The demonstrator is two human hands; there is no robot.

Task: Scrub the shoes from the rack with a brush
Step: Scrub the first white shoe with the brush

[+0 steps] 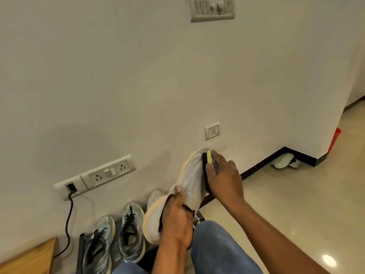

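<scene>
A white mesh shoe (189,180) with a cream sole is held up in front of the wall, toe pointing up. My left hand (176,218) grips it at the heel opening, thumb on the upper. My right hand (224,178) holds a yellow-backed brush (207,158) with dark bristles pressed against the shoe's upper near the toe. A pair of grey running shoes (118,234) with black laces sits on the low black rack (81,252) at the bottom left. Another white shoe (156,196) shows behind the held one.
The wall carries socket panels (94,177), with a black cable (68,220) hanging down from one. A wooden surface (29,258) is at the bottom left. White shoes (284,161) lie in the corner by the black skirting; a red bucket (334,139) stands behind the wall's edge. My knee in jeans (217,244) is below.
</scene>
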